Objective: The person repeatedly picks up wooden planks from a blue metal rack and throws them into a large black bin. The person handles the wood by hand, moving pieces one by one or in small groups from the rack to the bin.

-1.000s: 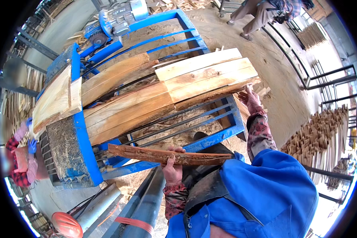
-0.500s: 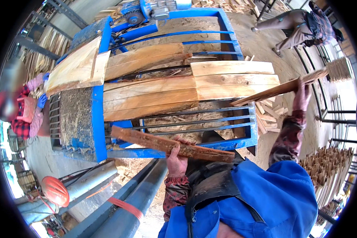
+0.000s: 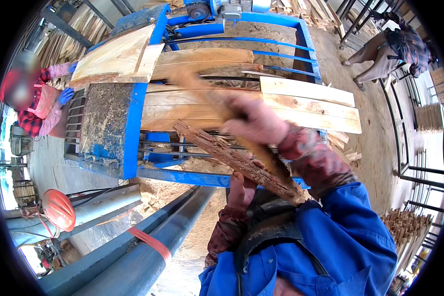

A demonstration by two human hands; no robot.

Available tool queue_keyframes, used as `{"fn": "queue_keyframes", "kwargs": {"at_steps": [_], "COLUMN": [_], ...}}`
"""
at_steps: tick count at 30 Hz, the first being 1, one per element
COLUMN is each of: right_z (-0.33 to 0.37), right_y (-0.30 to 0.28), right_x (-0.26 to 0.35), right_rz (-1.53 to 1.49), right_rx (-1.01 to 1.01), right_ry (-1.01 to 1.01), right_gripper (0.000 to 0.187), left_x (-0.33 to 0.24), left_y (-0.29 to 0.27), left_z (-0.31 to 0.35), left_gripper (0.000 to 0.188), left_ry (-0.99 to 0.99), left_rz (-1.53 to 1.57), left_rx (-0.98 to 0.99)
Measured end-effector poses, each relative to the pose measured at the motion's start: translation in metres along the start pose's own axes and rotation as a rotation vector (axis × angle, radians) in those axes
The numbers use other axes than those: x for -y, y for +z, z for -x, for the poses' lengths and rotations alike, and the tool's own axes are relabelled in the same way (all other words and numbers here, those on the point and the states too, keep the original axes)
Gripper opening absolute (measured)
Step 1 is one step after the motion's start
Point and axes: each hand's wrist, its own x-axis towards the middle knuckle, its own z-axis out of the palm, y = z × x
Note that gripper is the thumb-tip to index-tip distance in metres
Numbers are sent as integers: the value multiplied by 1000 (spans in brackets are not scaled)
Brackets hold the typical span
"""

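Observation:
My left hand is closed round a bark-edged wood strip held slantwise over the near edge of the blue machine frame. Above it, my right hand grips a second wood strip, whose far end is smeared by motion. The two strips cross close to my body, the second passing behind the bark-edged one. Beyond my hands, several sawn boards lie side by side across the bars of the blue frame. Lighter boards overlap their right ends.
A co-worker in blue gloves stands at the left by a wide board. Another person is at the far right. An orange hard hat rests on grey pipes at lower left. Stacked wood strips stand at right.
My right hand has swung in from the far right, bringing its strip across toward the one in my left hand. The left strip has tilted more steeply.

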Motion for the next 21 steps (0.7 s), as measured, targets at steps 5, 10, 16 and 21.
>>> {"fn": "queue_keyframes", "kwargs": {"at_steps": [5, 10, 16, 21], "right_z": [8, -1, -70, -88], "right_y": [118, 103, 25, 19], "right_x": [-14, -25, -172, -212], "right_rz": [4, 108, 718, 689], "right_rx": [96, 127, 51, 268], "right_ry": [-107, -212, 163, 263], "right_gripper": [55, 33, 40, 42], "left_x": [3, -18, -28, -26], "left_y": [-33, -15, -25, -33], "left_z": [18, 22, 26, 26], "left_gripper": [77, 56, 40, 37], "left_ry": [19, 97, 166, 201], "left_rz": [-191, -168, -112, -134], "left_rx": [-3, -173, -303, -317]}}
